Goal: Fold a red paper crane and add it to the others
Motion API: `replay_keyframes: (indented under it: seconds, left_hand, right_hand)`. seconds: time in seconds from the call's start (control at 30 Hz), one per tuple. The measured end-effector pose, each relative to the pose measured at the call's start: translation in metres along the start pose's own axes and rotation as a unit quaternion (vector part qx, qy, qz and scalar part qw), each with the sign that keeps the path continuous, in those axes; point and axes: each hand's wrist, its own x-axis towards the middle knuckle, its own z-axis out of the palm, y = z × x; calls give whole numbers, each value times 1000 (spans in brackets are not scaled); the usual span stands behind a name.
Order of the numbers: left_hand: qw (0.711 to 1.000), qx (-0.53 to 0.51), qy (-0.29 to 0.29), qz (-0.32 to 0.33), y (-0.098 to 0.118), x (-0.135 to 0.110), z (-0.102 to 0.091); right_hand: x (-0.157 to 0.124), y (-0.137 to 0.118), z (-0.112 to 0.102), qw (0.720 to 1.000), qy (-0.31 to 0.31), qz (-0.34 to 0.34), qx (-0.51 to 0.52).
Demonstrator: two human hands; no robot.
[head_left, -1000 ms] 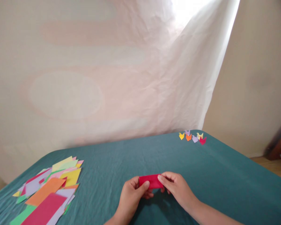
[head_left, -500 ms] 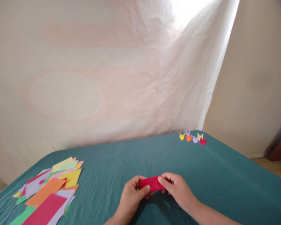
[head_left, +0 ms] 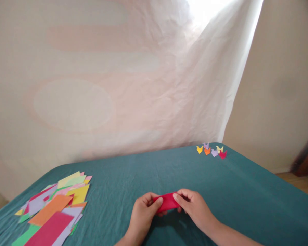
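Note:
A small folded red paper point(head_left: 168, 202) is held just above the teal tablecloth point(head_left: 123, 177) near the front middle. My left hand point(head_left: 143, 215) pinches its left end, thumb on top. My right hand point(head_left: 193, 206) pinches the right end, fingers curled round it. Both hands are closed on the paper, which looks slightly bowed between them.
A loose pile of coloured paper sheets point(head_left: 52, 208) lies at the front left of the table. Several small folded paper figures point(head_left: 212, 151) sit in a row at the far right corner. A pale curtain point(head_left: 118, 78) hangs behind the table; a wooden floor point(head_left: 301, 181) shows at right.
The red paper has tilted and bowed a little between my hands. My left thumb has shifted slightly along its left end. Nothing else has moved.

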Motion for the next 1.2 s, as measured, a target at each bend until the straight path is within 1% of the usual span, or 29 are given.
replay_keyframes:
  seconds: [0.33,0.57,0.77,1.0,1.2]
  left_hand:
    - [1000,-16,-1,-6,-4,2,0]
    - [1000,-21,0,-5,0,1,0]
    - [1000,-7,-4,0,0,1,1]
    - [1000,-23,5,21,-5,2,0]
    - [1000,-10,6,8,-5,2,-2]
  right_hand:
    - [-1,-4,0,1000,-4,3,17]
    - [-1,-1,0,1000,-6,-1,27]
    - [2,4,1,999,32,-24,22]
    - [4,11,2,999,26,-19,18]
    - [4,12,1,999,22,-16,29]
